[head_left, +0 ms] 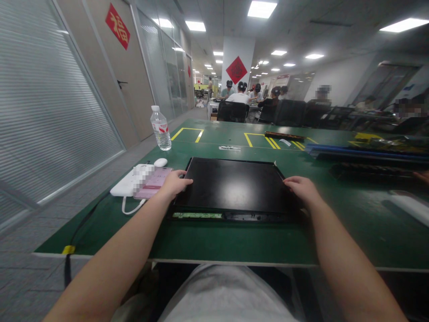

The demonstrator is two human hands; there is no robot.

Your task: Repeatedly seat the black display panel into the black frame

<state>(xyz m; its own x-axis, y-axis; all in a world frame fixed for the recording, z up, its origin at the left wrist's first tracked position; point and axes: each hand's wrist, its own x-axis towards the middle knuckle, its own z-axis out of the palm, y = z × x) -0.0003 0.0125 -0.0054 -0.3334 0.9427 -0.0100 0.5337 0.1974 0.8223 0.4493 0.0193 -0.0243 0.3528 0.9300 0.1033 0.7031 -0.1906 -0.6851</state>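
Note:
A flat black screen panel [234, 183] lies on the green table [234, 241] in front of me, with a narrow green circuit strip [197, 215] exposed along its near edge. My left hand [174, 183] rests on the panel's left edge, fingers curled over it. On the right edge sits my right hand [303, 188], its fingers curved onto the panel's rim. Both hands grip the panel at its sides.
Left of the panel lie a pink phone [152, 183], a white power bank [129, 183] with cable, and a white mouse [160, 162]. A water bottle [160, 128] stands behind. Black and blue panels [365, 154] lie at right. People sit at desks farther back.

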